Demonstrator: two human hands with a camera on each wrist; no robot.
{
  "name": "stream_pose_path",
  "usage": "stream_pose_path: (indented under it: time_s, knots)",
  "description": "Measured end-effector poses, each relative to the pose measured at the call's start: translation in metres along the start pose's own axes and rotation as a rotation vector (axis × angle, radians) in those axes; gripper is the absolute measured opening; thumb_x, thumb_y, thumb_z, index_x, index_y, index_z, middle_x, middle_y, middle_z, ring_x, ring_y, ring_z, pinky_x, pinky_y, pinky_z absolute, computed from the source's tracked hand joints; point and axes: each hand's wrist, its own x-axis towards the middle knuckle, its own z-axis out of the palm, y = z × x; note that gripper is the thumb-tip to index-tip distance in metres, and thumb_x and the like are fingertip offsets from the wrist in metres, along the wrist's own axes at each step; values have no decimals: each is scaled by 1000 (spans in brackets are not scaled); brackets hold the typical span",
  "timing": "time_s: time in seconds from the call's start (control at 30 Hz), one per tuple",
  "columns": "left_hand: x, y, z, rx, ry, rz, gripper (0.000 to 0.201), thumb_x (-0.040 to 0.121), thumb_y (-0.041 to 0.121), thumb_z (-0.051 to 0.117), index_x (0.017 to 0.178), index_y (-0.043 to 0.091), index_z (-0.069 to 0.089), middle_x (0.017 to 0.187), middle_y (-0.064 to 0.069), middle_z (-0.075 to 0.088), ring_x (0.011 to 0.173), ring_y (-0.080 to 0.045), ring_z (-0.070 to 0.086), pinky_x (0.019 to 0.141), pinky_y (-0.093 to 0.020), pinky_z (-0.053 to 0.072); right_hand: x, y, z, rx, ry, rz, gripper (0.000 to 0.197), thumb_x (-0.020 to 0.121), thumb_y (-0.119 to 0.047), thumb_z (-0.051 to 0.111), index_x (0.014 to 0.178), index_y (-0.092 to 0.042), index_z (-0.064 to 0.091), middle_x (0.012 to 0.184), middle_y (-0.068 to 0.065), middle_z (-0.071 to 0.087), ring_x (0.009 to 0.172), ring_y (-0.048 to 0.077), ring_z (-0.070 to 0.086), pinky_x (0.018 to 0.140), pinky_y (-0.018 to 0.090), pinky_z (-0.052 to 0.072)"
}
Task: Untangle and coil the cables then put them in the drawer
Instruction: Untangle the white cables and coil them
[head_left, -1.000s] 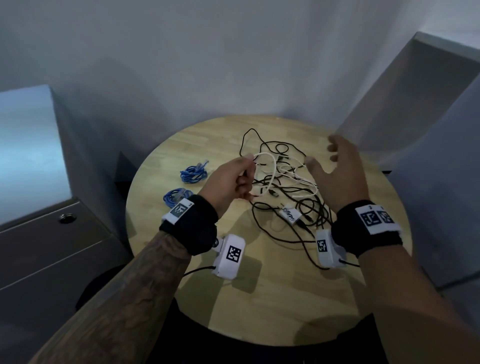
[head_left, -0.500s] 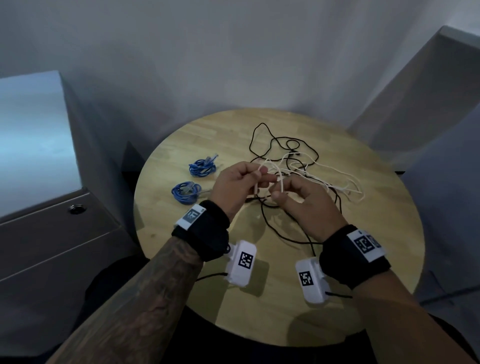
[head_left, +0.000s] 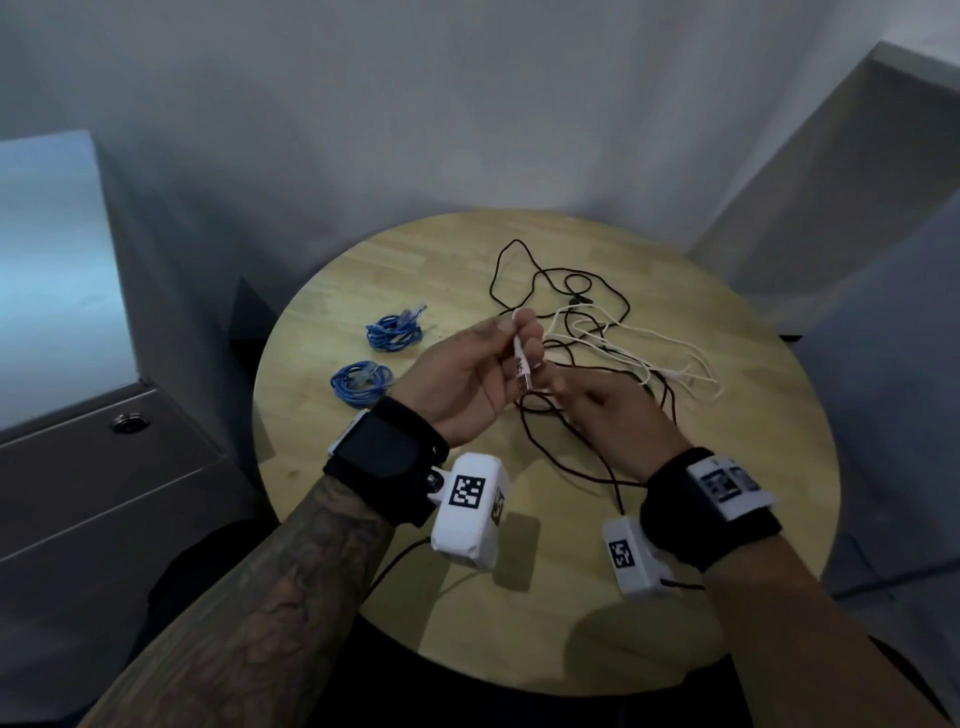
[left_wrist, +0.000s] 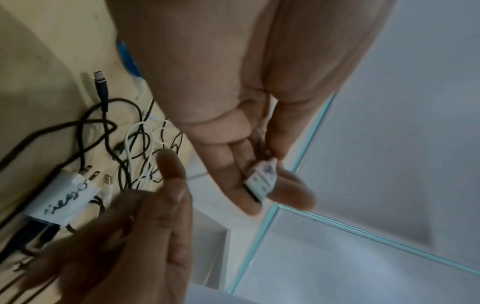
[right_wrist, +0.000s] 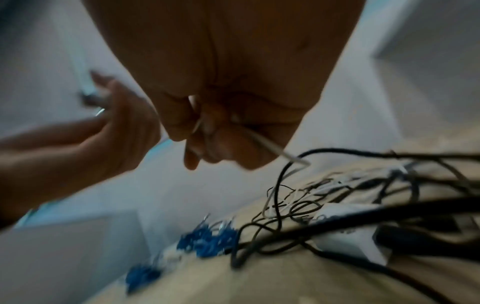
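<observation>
Above the middle of the round wooden table (head_left: 727, 545), my left hand (head_left: 511, 335) is turned palm up and pinches the white cable's USB plug (head_left: 522, 365) between thumb and fingers; the plug (left_wrist: 259, 181) shows plainly in the left wrist view. Just right of it, my right hand (head_left: 566, 391) has curled fingers pinching the same white cable (right_wrist: 270, 147). The rest of that white cable (head_left: 654, 358) trails right over a loose tangle of black cables (head_left: 563, 288). Two coiled blue cables (head_left: 393, 332) (head_left: 362, 380) lie at the table's left.
A grey drawer cabinet (head_left: 104, 493) with a round lock (head_left: 130, 422) stands left of the table, its drawers closed. A white labelled adapter (left_wrist: 62, 199) and a black USB-C plug (left_wrist: 100, 82) lie among the black cables. Grey walls and panels close in behind and right.
My right hand, open above the tangle a second ago, has come in and pinched the white cable. My left hand has turned palm up with the plug. The white cable now lies spread rightward.
</observation>
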Motion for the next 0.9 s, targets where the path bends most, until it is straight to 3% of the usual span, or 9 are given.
stream_pose_path:
  time_s: [0.1, 0.2, 0.33, 0.43, 0.53, 0.63, 0.7, 0.8, 0.9]
  knots:
    - [8, -4, -7, -32, 170, 113, 19, 101, 4, 39, 99, 2, 58, 89, -11, 74, 80, -18, 73, 77, -33, 60, -8, -9, 16, -112, -273, 13, 19, 103, -30, 48, 112, -25, 65, 62, -19, 62, 55, 0, 55, 59, 21, 49]
    - [15, -8, -18, 37, 289, 223, 18, 101, 0, 40, 94, 3, 57, 95, -14, 73, 88, -22, 73, 79, -35, 60, -15, -14, 18, -277, -370, 5, 18, 100, -29, 51, 99, -23, 68, 71, -7, 70, 68, 10, 67, 75, 38, 58]
    - [17, -16, -18, 779, 303, 343, 17, 99, -3, 42, 95, 2, 58, 81, -9, 68, 70, -13, 68, 62, -22, 52, -16, -22, -2, -90, -86, -74, 21, 94, -22, 65, 75, -15, 73, 60, -5, 67, 53, 7, 59, 58, 24, 50]
    - [19, -29, -17, 1162, 133, 315, 14, 98, 2, 49, 96, 5, 62, 83, -1, 66, 73, -7, 61, 67, -23, 49, -14, -28, -15, 104, 63, -102, 9, 88, -10, 72, 81, -12, 77, 69, -5, 72, 64, 7, 64, 64, 20, 49]
    - [19, -34, -15, 1045, 138, 280, 16, 96, -1, 50, 97, 5, 65, 85, -3, 68, 74, -10, 61, 70, -24, 47, -17, -32, -19, 181, -12, -100, 9, 86, -7, 73, 82, -12, 78, 70, 6, 71, 63, 11, 59, 64, 25, 47]
    - [14, -25, -7, 465, 188, 252, 18, 98, -3, 46, 96, 4, 62, 91, -11, 73, 84, -20, 70, 76, -30, 56, -18, -37, -24, 205, -156, -87, 9, 86, -4, 73, 88, -11, 79, 67, -5, 71, 63, 1, 61, 65, 15, 46]
    - [13, -19, -7, 241, 183, 245, 16, 99, -1, 44, 100, 2, 60, 95, -11, 74, 91, -24, 72, 81, -32, 57, -21, -42, -20, 161, -264, -105, 12, 84, -5, 75, 94, -10, 80, 79, -10, 75, 72, -1, 67, 69, 11, 48]
    - [12, -17, -9, 526, 187, 270, 16, 98, -1, 48, 99, 2, 63, 93, -11, 73, 89, -24, 71, 80, -35, 57, -19, -42, -17, 222, -177, -109, 15, 85, -6, 74, 95, -15, 80, 88, -5, 77, 83, 2, 70, 76, 15, 51]
    - [11, -22, -9, 750, 115, 175, 16, 99, 1, 47, 97, 3, 63, 75, 0, 69, 67, -14, 62, 65, -26, 50, -9, -32, -24, 183, 123, -128, 10, 89, -9, 70, 90, -16, 78, 82, -6, 75, 78, 2, 67, 75, 18, 49]
